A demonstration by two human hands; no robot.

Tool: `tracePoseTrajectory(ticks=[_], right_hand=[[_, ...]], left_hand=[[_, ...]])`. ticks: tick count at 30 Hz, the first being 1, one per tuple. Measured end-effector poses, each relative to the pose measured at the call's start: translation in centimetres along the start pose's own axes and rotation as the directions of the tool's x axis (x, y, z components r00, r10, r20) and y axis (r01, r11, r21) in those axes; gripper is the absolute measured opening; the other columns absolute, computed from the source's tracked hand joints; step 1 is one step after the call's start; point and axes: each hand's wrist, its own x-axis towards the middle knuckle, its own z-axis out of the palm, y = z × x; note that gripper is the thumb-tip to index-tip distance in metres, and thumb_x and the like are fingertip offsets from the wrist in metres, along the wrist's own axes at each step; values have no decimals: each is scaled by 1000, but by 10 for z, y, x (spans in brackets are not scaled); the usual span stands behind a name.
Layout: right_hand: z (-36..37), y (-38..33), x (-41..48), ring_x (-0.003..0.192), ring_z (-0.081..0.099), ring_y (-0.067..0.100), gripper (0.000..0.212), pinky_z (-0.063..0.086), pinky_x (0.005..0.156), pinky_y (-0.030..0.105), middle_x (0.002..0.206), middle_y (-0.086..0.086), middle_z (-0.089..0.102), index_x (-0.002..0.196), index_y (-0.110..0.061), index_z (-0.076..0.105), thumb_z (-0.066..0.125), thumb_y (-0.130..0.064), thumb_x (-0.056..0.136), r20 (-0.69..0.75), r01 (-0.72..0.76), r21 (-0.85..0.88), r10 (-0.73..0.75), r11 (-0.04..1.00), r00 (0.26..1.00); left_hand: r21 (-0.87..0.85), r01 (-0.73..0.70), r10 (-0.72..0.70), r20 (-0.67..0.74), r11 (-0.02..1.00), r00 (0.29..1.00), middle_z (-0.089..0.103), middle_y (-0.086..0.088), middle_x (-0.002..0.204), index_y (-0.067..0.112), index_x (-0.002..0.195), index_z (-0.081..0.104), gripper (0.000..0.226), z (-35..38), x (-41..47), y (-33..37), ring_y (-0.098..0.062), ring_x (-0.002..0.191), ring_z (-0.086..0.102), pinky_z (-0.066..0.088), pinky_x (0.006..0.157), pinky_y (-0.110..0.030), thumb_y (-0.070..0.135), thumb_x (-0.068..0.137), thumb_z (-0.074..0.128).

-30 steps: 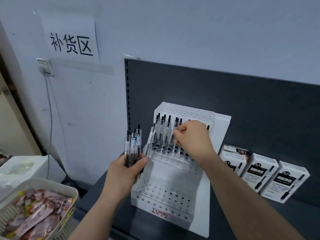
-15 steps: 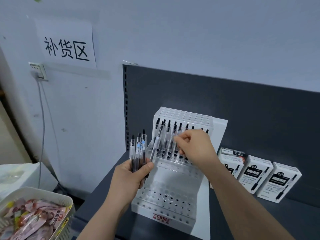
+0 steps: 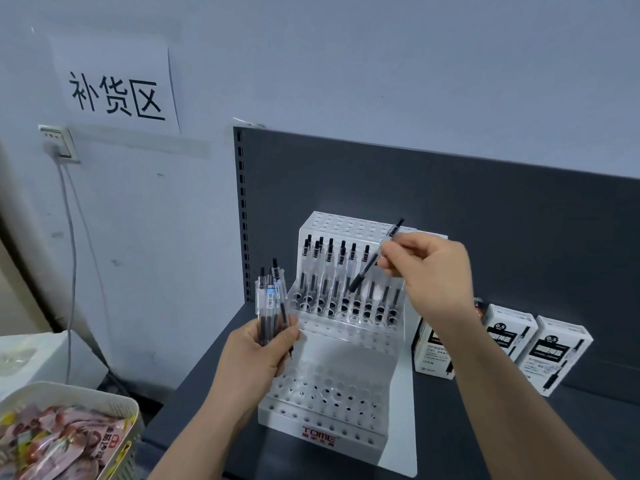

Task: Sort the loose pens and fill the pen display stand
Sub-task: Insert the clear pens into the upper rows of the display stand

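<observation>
A white tiered pen display stand sits on the dark shelf. Several clear pens with black clips stand upright in its middle tier; the lower tier holes are unfilled. My left hand grips a bundle of clear pens upright, just left of the stand. My right hand pinches a single pen by its upper half, tilted with its tip pointing down-left over the middle tier, above the holes.
White pen boxes lean against the dark back panel right of the stand. A white basket of pink packets sits at lower left. A wall socket with cable and a paper sign are on the wall.
My right hand has lifted away from the row of pens and now holds one pen tilted above the middle tier. The left hand's bundle stays beside the stand.
</observation>
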Motion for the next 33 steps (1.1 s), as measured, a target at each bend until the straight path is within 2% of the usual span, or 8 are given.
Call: tracePoseTrajectory(ticks=[2, 6, 9, 15, 19, 24, 29, 33], right_hand=[[7, 1, -1, 66, 70, 6, 7, 61, 68, 30, 68, -1, 72, 87, -11, 74, 67, -13, 89, 4, 56, -115, -56, 992, 998], [24, 14, 3, 62, 65, 20, 20, 58, 71, 43, 67, 4, 70, 80, -7, 73, 61, -19, 92, 95, 111, -343, -83, 933, 992], [36, 24, 5, 60, 64, 19, 23, 58, 70, 42, 66, 4, 70, 79, -8, 73, 59, -21, 93, 177, 100, -461, -19, 882, 984], [36, 32, 6, 57, 66, 16, 30, 60, 65, 38, 62, 4, 68, 63, -8, 67, 63, -23, 89, 192, 25, -496, 82, 868, 978], [26, 29, -11, 52, 58, 7, 23, 52, 55, 26, 64, 2, 67, 81, -13, 71, 64, -32, 91, 268, -43, -279, 121, 959, 956], [20, 24, -18, 55, 57, 15, 11, 51, 55, 24, 63, 5, 68, 93, -5, 71, 70, -14, 87, 382, -168, -6, 158, 986, 911], [-6, 15, -4, 65, 71, 19, 9, 60, 65, 27, 73, 11, 74, 92, -4, 70, 72, -7, 84, 95, -178, 188, 163, 966, 982], [-5, 12, 5, 67, 72, 15, 6, 59, 66, 23, 71, 6, 73, 83, -13, 70, 73, -8, 84, -38, -73, 95, 77, 993, 996]], left_hand=[[11, -1, 1, 2, 1000, 1000, 61, -7, 65, 13, 94, 72, 8, -1, 0, -1, -16, 52, 39, 34, 46, -24, 11, 87, 68], [39, -39, 39, 0, 998, 999, 74, -4, 73, 11, 91, 66, 10, 0, -3, 2, -16, 49, 38, 35, 42, -20, 15, 84, 72], [24, -36, 36, -16, 999, 999, 75, -5, 74, 7, 90, 64, 15, 1, -4, 3, -17, 51, 40, 35, 39, -18, 14, 81, 74], [-8, -18, 18, -26, 1000, 1000, 72, -16, 79, 9, 89, 68, 16, 4, -4, 4, -17, 54, 43, 38, 43, -20, 16, 78, 77], [-10, -13, 14, 26, 1000, 1000, 71, -17, 78, 8, 90, 67, 17, 14, -6, 9, -12, 50, 43, 38, 44, -20, 15, 78, 77], [41, -20, 13, 165, 999, 986, 74, -9, 76, 6, 90, 67, 10, 31, -10, 12, -6, 45, 43, 36, 44, -19, 13, 84, 71], [87, -64, 58, 67, 994, 996, 69, -2, 65, 9, 93, 65, 22, 27, -8, 14, -10, 45, 52, 41, 41, -19, 30, 93, 57], [93, -3, 0, 30, 996, 1000, 50, 0, 50, 7, 93, 54, 36, 25, -6, 13, -18, 43, 51, 40, 41, -27, 41, 99, 42]])
